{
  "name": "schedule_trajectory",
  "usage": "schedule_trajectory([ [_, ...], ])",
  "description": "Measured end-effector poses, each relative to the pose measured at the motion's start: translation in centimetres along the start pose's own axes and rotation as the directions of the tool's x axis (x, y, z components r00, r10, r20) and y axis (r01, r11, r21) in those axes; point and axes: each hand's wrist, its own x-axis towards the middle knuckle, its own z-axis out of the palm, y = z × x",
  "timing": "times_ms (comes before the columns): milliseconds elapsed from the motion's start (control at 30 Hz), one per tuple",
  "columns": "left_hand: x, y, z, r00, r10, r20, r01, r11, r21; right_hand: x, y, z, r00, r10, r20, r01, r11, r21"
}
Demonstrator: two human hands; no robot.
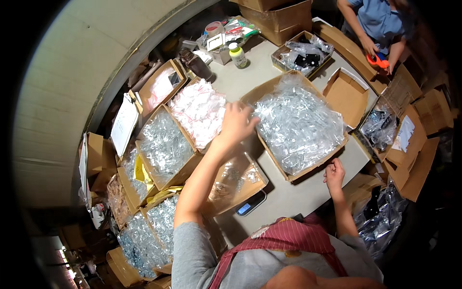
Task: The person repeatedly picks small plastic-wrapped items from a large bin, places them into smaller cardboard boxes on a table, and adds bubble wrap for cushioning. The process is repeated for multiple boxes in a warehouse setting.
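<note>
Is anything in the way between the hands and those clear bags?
Nothing visible blocks the left hand. For the right hand, the near wall of the big box stands between it and the clear bags.

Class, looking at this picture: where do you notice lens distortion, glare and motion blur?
Head view: the pale wall has a strongly bowed edge, and the corners fall to black; head view: bright glints dot the clear plastic bags near the middle; head view: the left hand looks slightly smeared.
</note>
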Motion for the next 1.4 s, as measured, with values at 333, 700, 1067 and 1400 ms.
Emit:
schedule_trajectory([
  [333, -0.6, -1.4, -2.6, 0.880, -0.332, 0.340, 0.355, -0.016, -0.935, 0.1, -0.6, 0.2, 1.000, 0.008, -0.011, -0.008, 1.000, 0.010],
  [700, -19.0, -2.1, -14.7, 0.816, -0.475, 0.329, 0.577, 0.641, -0.506, 0.1, 2.1, -0.6, 0.998, 0.038, 0.041, -0.040, 0.999, 0.035],
  [1067, -44.3, -13.6, -19.6, 0.507, -0.772, -0.383, 0.855, 0.396, 0.335, 0.3, 2.8, -0.7, 0.996, -0.056, 0.076, 0.051, 0.997, 0.060],
  [1400, -47.6, -13.4, -20.8, 0.636, -0.707, -0.310, 0.734, 0.678, -0.039, -4.3, 6.2, -0.1, 1.000, -0.010, -0.013, 0.012, 0.991, 0.135],
])
